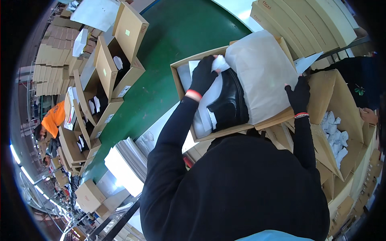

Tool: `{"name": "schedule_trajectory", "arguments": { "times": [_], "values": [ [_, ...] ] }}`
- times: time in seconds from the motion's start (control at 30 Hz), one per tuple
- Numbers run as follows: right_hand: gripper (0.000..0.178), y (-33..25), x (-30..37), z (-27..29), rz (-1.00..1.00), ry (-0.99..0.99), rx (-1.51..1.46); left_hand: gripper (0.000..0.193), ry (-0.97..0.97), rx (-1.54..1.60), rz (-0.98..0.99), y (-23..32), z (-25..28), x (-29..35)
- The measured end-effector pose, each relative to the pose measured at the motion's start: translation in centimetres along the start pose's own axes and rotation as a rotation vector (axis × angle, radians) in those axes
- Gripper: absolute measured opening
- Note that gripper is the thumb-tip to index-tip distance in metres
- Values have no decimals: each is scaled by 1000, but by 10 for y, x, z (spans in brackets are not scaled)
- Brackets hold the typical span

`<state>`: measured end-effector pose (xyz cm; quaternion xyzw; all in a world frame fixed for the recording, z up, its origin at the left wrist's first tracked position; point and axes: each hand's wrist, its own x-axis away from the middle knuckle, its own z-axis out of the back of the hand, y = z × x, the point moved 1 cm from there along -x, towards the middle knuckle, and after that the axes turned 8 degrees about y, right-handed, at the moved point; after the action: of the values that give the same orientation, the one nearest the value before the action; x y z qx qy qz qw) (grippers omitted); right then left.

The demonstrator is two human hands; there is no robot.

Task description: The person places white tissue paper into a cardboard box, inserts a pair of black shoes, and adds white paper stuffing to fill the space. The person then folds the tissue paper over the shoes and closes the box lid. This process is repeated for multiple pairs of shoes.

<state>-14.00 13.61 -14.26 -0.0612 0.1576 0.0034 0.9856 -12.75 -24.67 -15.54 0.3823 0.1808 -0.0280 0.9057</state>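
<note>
Over green belt [169, 48] | cardboard box [183, 66] open | left hand [203, 74] fingers curled on crumpled white paper [219, 64], above glossy black shoe [231, 100] | right hand [298, 94] pinching smooth tissue sheet [261, 68]

1. An open brown cardboard shoebox [183, 76] sits on the green conveyor belt [169, 44].
2. A black leather shoe [231, 100] lies in it, on white tissue paper [261, 68].
3. The left hand [203, 76] rests in the box, left of the shoe.
4. The right hand [298, 95] is at the paper's right edge.
5. More open boxes [112, 68] line the belt's left side.
</note>
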Motion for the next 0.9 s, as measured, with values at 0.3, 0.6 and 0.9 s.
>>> {"name": "schedule_trajectory", "arguments": {
  "times": [0.3,0.6,0.9],
  "values": [
    [63,70,61,-74,-134,-150,-149,46,45,-351,-207,-29,-90,-16],
    [27,71,21,-15,49,-239,204,50,228,80,-57,-19,40,78],
    [35,-143,32,93,108,-602,-1339,60,139,621,464,4,141,171]
  ]
}}
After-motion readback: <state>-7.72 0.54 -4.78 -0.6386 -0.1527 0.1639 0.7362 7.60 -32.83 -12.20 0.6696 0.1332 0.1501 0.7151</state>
